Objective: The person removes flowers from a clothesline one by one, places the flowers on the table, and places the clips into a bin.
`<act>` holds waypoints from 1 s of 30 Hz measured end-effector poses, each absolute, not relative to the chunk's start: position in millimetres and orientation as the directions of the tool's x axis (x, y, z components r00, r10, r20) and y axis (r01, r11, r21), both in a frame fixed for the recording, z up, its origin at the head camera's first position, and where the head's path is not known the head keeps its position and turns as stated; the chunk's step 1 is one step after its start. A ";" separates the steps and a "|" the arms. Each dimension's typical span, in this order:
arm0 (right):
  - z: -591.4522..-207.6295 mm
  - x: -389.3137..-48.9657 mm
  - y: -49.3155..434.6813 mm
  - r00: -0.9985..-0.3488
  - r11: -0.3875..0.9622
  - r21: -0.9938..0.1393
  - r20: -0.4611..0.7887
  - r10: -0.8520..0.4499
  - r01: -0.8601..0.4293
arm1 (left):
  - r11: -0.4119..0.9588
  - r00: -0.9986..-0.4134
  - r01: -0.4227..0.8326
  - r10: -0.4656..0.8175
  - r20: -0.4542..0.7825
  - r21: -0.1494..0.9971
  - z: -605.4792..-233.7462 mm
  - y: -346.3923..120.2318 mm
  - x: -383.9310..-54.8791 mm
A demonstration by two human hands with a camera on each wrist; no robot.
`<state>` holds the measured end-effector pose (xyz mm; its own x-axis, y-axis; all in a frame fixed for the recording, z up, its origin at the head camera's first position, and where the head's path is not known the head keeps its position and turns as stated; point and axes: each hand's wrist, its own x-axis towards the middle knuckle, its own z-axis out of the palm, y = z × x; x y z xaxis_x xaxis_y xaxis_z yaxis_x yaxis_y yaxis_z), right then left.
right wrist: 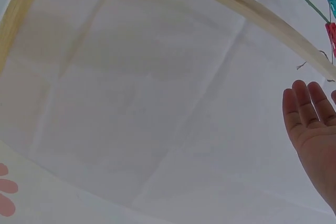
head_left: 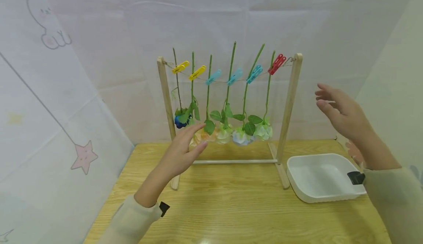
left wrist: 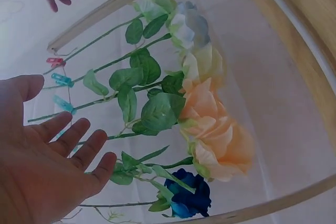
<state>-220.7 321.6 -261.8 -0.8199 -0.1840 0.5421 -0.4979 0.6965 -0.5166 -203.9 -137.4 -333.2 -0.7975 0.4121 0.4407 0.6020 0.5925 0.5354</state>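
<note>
Several artificial roses hang upside down from a string on a wooden rack (head_left: 290, 100), each stem pinched by a clothespin. The clothespins run from yellow (head_left: 180, 67) on the left through light blue (head_left: 235, 76) to red (head_left: 277, 64). A dark blue rose (left wrist: 189, 195) hangs leftmost, beside peach roses (left wrist: 226, 148); pale green and pale blue blooms follow rightward. My left hand (head_left: 178, 152) is held in front of the left blooms, overlapping them in the head view, fingers extended and holding nothing. Right of the rack, my right hand (head_left: 345, 113) hovers with relaxed fingers and an empty palm.
A white plastic basin (head_left: 322, 179) stands on the wooden table (head_left: 228, 207), right of the rack's foot. A white rod (head_left: 234, 161) joins the rack's sides low down. Pale printed sheeting (head_left: 125, 53) covers the walls behind and at the sides.
</note>
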 end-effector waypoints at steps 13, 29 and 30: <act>-226.6 -233.6 310.5 -0.791 0.663 -0.530 0.591 -0.160 -0.529 | 0.476 -0.749 0.662 0.450 0.486 0.579 -315.8 -102.2 -220.5; -198.2 -255.8 300.6 -0.826 0.567 -0.647 0.552 -0.114 -0.511 | 0.399 -0.683 0.723 0.536 0.496 0.564 -296.7 -51.8 -243.7; -197.3 -256.3 299.7 -0.822 0.555 -0.650 0.558 -0.115 -0.519 | 0.399 -0.688 0.716 0.539 0.486 0.573 -296.3 -49.7 -244.7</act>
<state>-256.3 299.7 -197.3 -0.8217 -0.1149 0.5582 -0.5191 0.5550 -0.6499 -244.7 -49.7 -296.3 -0.6884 0.5389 0.4855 0.7162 0.3985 0.5730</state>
